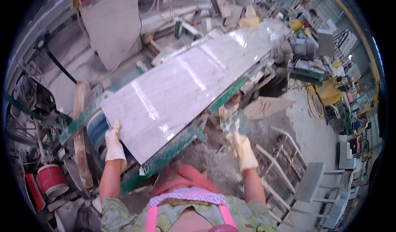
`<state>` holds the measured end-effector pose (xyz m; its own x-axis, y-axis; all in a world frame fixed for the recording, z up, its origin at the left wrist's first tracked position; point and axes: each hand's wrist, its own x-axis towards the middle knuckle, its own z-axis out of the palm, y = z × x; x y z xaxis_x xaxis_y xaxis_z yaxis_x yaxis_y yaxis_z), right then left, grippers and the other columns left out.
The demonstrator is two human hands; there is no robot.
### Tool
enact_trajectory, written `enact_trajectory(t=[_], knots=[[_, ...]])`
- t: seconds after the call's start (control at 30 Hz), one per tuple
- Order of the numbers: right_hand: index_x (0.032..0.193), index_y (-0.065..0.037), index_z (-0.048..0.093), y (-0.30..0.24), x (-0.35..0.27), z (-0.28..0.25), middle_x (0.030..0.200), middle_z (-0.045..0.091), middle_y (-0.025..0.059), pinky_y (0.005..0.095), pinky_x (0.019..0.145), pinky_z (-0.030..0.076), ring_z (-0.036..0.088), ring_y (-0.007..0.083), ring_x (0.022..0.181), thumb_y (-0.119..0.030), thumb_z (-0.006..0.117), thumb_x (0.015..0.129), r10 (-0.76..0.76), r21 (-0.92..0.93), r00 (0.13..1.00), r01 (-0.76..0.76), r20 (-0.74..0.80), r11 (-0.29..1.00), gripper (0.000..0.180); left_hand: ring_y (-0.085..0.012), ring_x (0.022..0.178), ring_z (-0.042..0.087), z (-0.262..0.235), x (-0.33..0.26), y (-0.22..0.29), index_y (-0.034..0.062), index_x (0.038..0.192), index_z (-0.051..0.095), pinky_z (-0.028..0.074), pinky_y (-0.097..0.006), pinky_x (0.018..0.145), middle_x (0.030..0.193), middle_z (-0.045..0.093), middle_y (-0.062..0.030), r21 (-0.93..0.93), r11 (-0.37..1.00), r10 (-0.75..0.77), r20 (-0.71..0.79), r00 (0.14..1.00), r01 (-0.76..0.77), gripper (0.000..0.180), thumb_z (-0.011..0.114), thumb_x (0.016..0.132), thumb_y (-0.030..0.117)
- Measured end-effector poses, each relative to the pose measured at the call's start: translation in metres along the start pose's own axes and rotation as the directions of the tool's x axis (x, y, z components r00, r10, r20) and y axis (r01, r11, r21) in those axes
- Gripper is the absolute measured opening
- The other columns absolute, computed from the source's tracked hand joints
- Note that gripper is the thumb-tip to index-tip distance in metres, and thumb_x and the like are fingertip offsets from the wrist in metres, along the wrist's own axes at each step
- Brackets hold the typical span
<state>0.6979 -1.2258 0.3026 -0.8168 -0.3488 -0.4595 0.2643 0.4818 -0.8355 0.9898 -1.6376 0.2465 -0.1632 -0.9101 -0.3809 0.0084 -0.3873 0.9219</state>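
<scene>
A long, polished pale grey stone slab (169,96) lies across a green metal frame (165,160) in front of me, with streaks of light reflected on it. My left hand (114,144), in a cream work glove, grips the near left end of the slab, its fingers partly hidden at the edge. My right hand (242,150), gloved alike, is held away from the slab, to the right of the frame. Its fingers are stretched out and apart, and I see nothing held in them. Beyond its fingertips, the machine parts are blurred.
Under the slab's left end is a blue roller (97,131). A red and white bucket (52,180) stands at left. Metal racks (280,157) stand on the floor at right, near a coiled yellow hose (315,104). Another person (307,16) is at the far right.
</scene>
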Motion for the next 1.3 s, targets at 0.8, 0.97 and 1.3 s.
enact_trajectory(t=[0.8,0.97,1.3], knots=[[0.127,-0.007,0.059,-0.166,0.172,0.241,0.113,0.069,0.0229,0.0466,0.093,0.052,0.067,0.0377,0.105,-0.043,0.051,0.095,-0.367,-0.693,0.852,0.520,0.375,0.499,0.048,-0.0327,0.132,0.048,-0.228,-0.057,0.063,0.0078,0.153,0.034,0.043,-0.052,0.108,0.152,0.043,-0.0137,0.433,0.706,-0.495,-0.264,0.828,0.560,0.081,0.034,0.099,0.069],[0.120,-0.002,0.065,-0.185,0.181,0.219,0.123,0.066,0.0225,0.0446,0.094,0.051,0.063,0.0394,0.114,-0.032,0.049,0.093,-0.184,-0.508,0.843,0.463,0.505,0.727,0.044,-0.0289,0.136,0.044,-0.204,-0.092,0.084,0.0040,0.152,0.035,0.034,-0.042,0.115,0.154,0.042,-0.0122,0.527,0.665,-0.475,-0.249,0.844,0.529,0.083,0.036,0.099,0.068],[0.121,-0.004,0.067,-0.123,0.133,0.039,0.128,0.063,0.0231,0.0456,0.102,0.045,0.057,0.0449,0.121,-0.043,0.042,0.093,-0.067,-0.355,0.995,0.087,0.069,0.931,0.054,-0.0267,0.143,0.035,-0.068,-0.148,0.131,0.0029,0.154,0.032,0.027,-0.037,0.119,0.160,0.033,-0.0095,0.518,0.817,-0.239,-0.099,0.966,0.255,0.091,0.048,0.093,0.069]])
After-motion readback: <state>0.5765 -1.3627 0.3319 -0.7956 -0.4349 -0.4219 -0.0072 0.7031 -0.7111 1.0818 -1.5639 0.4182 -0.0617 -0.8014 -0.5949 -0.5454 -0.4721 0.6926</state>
